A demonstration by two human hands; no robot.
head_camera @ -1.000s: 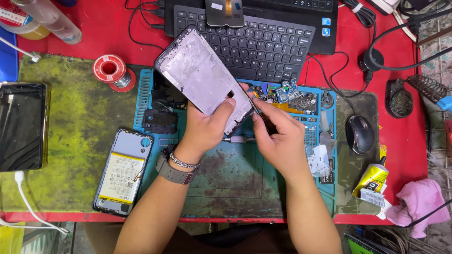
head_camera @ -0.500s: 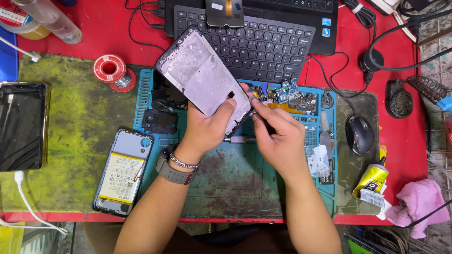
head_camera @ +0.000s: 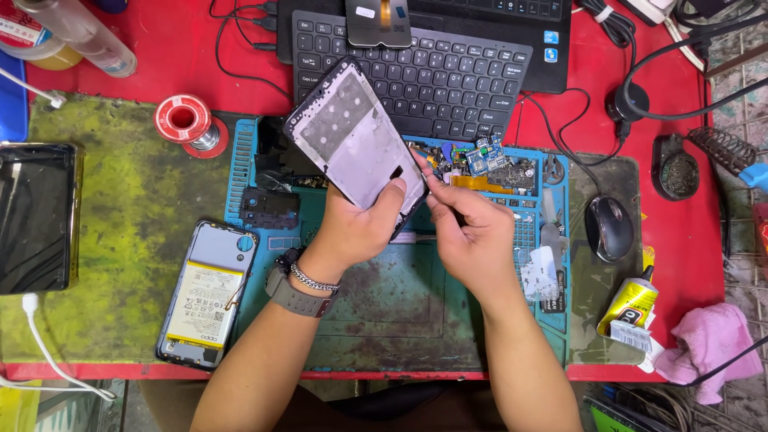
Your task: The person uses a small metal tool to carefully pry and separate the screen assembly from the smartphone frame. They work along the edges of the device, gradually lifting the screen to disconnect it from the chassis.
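Phone frame (head_camera: 352, 140): left hand (head_camera: 360, 228) fingers clamped on its lower end; right hand (head_camera: 472, 240) fingers pinched together at its edge. Advise steady support, light pressure.

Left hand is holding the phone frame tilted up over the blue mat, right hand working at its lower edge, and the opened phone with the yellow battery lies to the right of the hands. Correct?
Not quite. In the head view the opened phone with the yellow battery lies to the left of the hands, beside the left forearm. The rest holds: the left hand holds the phone frame tilted over the blue mat, the right hand at its lower edge.
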